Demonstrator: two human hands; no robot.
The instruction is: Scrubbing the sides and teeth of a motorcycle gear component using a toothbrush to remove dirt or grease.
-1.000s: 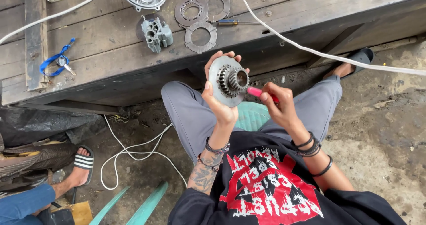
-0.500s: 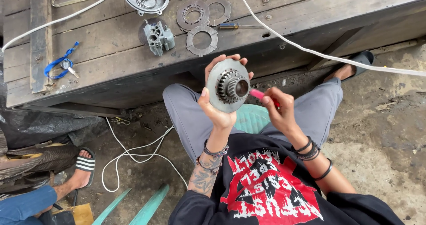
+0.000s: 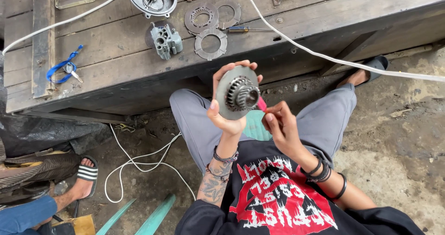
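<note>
Overhead, head view only: left hand [image 3: 227,112] grips a round metal gear disc [image 3: 237,94], fingers curled over its rim, disc upright above the lap, near the table [image 3: 116,59] edge. Right hand [image 3: 280,126] pinches a thin pink tool [image 3: 262,104], tip touching the disc's toothed hub. Loose ring plates [image 3: 211,44] on table.

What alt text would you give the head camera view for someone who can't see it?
A seated person's left hand holds up a round grey metal disc with a toothed gear hub, while the right hand puts a thin pink-handled tool to it. Ahead, a worn wooden workbench carries flat metal rings and a grey metal housing.
</note>
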